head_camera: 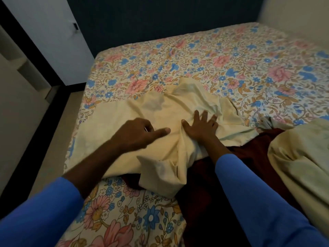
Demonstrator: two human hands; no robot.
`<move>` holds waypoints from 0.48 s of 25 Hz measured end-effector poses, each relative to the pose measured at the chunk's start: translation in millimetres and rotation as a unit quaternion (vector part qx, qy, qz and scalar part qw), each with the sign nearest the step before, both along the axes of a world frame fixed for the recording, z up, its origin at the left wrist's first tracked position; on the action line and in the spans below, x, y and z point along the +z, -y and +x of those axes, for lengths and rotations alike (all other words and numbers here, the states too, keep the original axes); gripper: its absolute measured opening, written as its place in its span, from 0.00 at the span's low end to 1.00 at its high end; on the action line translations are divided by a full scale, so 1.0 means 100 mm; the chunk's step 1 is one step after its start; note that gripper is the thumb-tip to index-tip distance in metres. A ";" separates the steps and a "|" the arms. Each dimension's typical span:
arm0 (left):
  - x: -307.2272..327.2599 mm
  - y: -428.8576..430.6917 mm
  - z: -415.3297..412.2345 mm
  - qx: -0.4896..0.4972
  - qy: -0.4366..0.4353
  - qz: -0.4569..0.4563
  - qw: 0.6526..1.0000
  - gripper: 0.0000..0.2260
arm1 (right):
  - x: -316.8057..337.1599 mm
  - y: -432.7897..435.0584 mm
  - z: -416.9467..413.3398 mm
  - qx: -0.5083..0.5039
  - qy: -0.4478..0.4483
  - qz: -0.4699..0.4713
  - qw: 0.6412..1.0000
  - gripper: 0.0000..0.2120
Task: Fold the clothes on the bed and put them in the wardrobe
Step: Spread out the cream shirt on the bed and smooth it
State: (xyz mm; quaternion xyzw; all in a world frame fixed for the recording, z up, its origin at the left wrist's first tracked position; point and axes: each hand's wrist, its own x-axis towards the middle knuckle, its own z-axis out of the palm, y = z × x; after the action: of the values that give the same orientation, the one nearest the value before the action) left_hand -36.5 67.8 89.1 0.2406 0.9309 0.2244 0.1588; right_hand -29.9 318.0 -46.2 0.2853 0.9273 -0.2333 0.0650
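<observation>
Left hand (137,134): over the near-left part of the cream garment; one digit extended, the rest curled; whether they grip the fabric cannot be told.
Cream garment (156,111): spread, wrinkled, on the floral bed (231,59).
Right hand (201,127): pressed flat on the garment's middle, fingers straight and apart.
Dark red cloth (249,148): under the garment's right edge.
Second cream garment (302,157): bunched, far right.

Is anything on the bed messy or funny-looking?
Yes. The cream garment is creased and bunched beside the right hand pressing flat on it, with a faint darker patch near its far side, maybe a stain. Dark red cloth lies crumpled underneath.
</observation>
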 end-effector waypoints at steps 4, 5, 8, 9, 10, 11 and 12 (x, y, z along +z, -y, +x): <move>-0.73 -0.14 0.79 -0.068 -0.295 -0.039 0.952 0.30 | -0.11 0.10 -0.06 -0.012 0.012 0.043 0.999 0.44; -0.80 -0.17 0.91 -0.102 -0.329 -0.057 0.937 0.29 | -0.11 0.11 -0.07 -0.013 0.013 0.047 0.999 0.44; -0.88 -0.12 0.92 -0.182 -0.364 -0.110 0.907 0.18 | -0.09 0.09 -0.08 -0.015 0.016 0.046 0.999 0.44; -0.83 -0.07 0.86 -0.166 -0.348 -0.077 0.920 0.15 | -0.10 0.07 -0.07 -0.013 0.021 0.043 0.999 0.44; -0.75 0.00 0.82 -0.116 -0.295 -0.016 0.948 0.14 | -0.09 0.07 -0.06 -0.009 0.023 0.041 0.999 0.44; -0.63 0.07 0.76 -0.049 -0.209 0.061 0.975 0.13 | -0.08 0.06 -0.06 -0.009 0.023 0.032 0.999 0.43; -0.50 0.11 0.67 0.027 -0.113 0.145 0.983 0.13 | -0.06 0.06 -0.06 -0.013 0.021 0.019 1.000 0.43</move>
State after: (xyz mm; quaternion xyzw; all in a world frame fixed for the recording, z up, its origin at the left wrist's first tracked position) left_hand 30.4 56.8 39.3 0.2597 0.9067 0.3321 0.0096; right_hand -35.5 311.8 -52.6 0.3037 0.9261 -0.2106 0.0762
